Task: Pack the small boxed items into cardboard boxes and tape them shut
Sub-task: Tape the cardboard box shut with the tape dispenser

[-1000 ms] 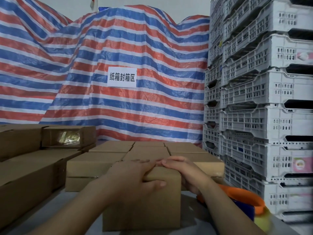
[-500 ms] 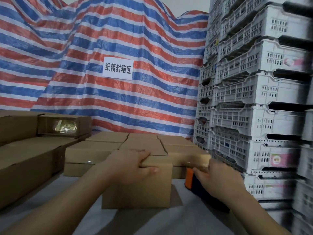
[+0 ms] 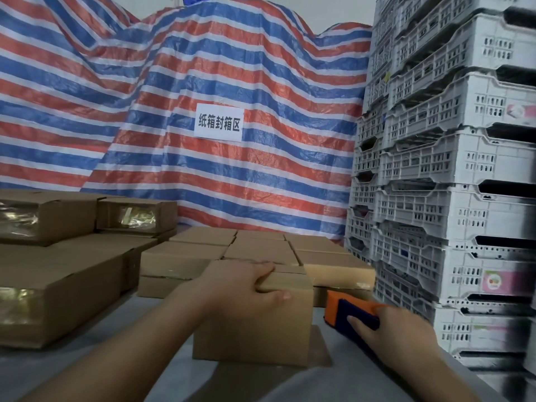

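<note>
Head view: the cardboard box (image 3: 252, 320) stands at 6 o'clock on the grey table (image 3: 110, 364), flaps closed. The left hand (image 3: 243, 288) clamps its top near edge — fingers over the top, thumb on the front face. At 4 o'clock, the right hand (image 3: 400, 329) grips the orange-and-blue tape dispenser (image 3: 345, 309), just beside the box.

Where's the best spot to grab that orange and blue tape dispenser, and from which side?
Grip the dark blue body of the tape dispenser from above and the near side, as the right hand does: it lies low on the table, and boxes crowd its far side.
</note>
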